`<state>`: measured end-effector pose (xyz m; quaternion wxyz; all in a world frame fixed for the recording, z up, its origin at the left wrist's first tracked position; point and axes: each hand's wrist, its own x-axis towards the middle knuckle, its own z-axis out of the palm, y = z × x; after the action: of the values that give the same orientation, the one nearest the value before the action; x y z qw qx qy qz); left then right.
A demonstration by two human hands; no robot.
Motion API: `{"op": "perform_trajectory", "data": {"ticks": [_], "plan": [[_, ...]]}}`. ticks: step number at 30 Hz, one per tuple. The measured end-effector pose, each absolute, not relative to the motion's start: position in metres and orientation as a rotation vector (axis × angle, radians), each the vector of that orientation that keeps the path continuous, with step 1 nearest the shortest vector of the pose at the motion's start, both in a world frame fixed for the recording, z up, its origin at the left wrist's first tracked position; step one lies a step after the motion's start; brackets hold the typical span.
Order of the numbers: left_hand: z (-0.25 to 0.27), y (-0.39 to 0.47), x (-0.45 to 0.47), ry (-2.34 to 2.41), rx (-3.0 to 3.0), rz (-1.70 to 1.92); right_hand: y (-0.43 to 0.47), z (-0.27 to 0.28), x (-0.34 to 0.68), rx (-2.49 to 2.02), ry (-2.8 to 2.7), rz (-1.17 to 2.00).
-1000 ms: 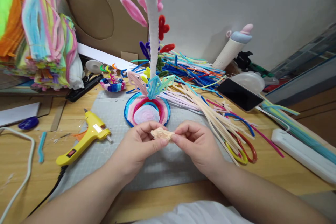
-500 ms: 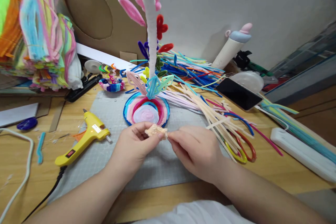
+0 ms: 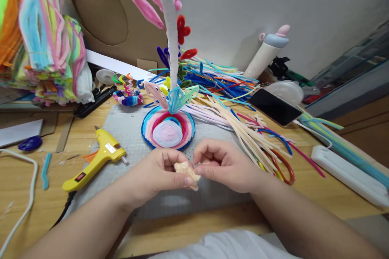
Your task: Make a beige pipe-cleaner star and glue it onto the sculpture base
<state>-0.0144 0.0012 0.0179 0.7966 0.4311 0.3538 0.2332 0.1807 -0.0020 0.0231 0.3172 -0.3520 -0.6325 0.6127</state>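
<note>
My left hand [image 3: 162, 176] pinches a small cream-coloured bundle of bent pipe cleaner [image 3: 191, 173] between thumb and fingers, above the grey cutting mat [image 3: 212, 204]. At the bundle's right side, my right hand [image 3: 229, 166] is closed, thumb against forefinger, on what looks like a thin end of it; the fingers partly hide this. Just beyond both hands lies a round base [image 3: 167, 132] coiled in blue, pink and white. A white-wrapped stem [image 3: 172, 36] rises behind it, with pink, red, purple and green pipe-cleaner flowers and leaves along it and pastel loops at its foot.
A yellow glue gun [image 3: 106, 149] rests on the mat at left. Loose cream pipe cleaners [image 3: 237, 123] fan out to the right, near a phone [image 3: 275, 106] and a white power strip [image 3: 346, 176]. Bundles of coloured pipe cleaners [image 3: 45, 40] stand at back left, before cardboard [image 3: 136, 28].
Both hands have come down and nearer to me with the cream bundle, which has turned. My right fingers have shifted their hold and lifted higher. The view has moved slightly.
</note>
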Motion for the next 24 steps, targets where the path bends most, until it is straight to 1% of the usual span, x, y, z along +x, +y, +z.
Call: {"op": "perform_trajectory", "data": {"ticks": [9, 14, 16, 18, 22, 24], "plan": [[0.012, 0.002, -0.011, 0.747, 0.854, 0.585, 0.001, 0.018, 0.177, -0.955, -1.265, 1.985], [0.008, 0.002, -0.01, 0.8, 0.891, 0.567, 0.005, 0.012, 0.18, -0.889, -1.014, 2.329], [0.005, 0.003, -0.009, 0.8, 0.867, 0.586, 0.006, 0.01, 0.18, -0.879, -0.983, 2.394], [0.004, 0.004, -0.008, 0.776, 0.825, 0.637, 0.005, 0.01, 0.178, -0.921, -1.053, 2.255], [0.005, 0.004, -0.006, 0.715, 0.689, 0.714, -0.001, 0.014, 0.17, -1.04, -1.397, 1.561], [0.005, 0.005, -0.005, 0.695, 0.611, 0.729, -0.005, 0.015, 0.167, -1.077, -1.52, 1.351]]}}
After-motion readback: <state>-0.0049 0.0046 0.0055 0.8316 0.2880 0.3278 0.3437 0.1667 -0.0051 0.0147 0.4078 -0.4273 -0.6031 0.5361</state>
